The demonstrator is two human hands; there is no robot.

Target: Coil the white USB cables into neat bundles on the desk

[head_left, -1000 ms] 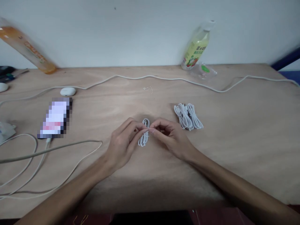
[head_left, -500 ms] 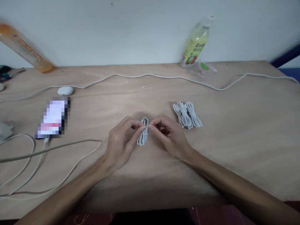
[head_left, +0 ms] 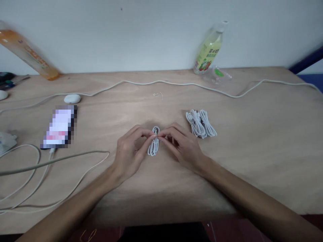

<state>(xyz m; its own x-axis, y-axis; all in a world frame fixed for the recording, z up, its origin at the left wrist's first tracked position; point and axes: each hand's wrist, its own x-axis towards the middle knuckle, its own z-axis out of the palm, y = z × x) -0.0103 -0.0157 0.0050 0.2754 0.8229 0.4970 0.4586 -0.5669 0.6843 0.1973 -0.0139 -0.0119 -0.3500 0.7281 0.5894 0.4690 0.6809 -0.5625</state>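
Observation:
A white cable [head_left: 152,149], wound into a small oblong coil, lies on the table in front of me. Over its upper part, the fingertips of my left hand [head_left: 132,148] and my right hand [head_left: 183,146] meet, each with thumb and forefinger pinched. They grip the ends of a thin white twist tie around the coil; the tie is mostly hidden by my fingers. Right of my right hand lies a group of similar coiled white cables [head_left: 199,124], bundled side by side. Beyond my hands are a few short loose white ties [head_left: 158,95].
A phone [head_left: 59,126] on a charging cord and a white earbud case [head_left: 72,98] lie at left. A long white cable [head_left: 161,81] crosses the back. An orange bottle [head_left: 32,55], a yellow-green bottle [head_left: 209,52] and clear plastic packaging [head_left: 218,74] stand or lie along the wall.
My right fingertips have moved left, closing the small gap to my left fingertips over the coil. The coil and the other cables stay in place.

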